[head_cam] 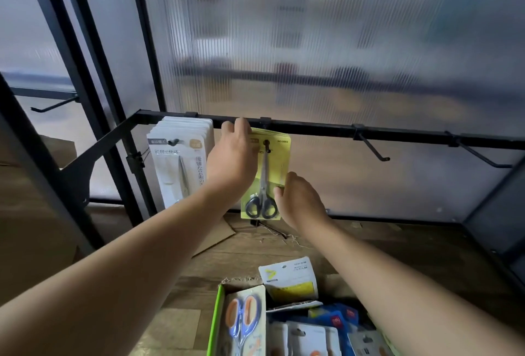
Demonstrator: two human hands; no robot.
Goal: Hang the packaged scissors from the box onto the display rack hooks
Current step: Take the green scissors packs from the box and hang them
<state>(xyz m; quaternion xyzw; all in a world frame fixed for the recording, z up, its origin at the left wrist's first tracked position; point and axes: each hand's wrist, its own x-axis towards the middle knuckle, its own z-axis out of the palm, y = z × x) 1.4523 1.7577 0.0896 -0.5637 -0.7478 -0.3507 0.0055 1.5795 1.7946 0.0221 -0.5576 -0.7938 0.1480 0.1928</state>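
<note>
Rightward, free hook beyond pack edge

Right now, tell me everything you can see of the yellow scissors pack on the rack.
The yellow scissors pack is a flat yellow card, upright and facing the camera, its top hole on a black hook of the rack rail. It holds one pair: metal blades pointing up, black loop handles at the bottom. The left hand covers its upper left corner, grip hidden; the right hand pinches its lower right edge, thumb in front.
</note>
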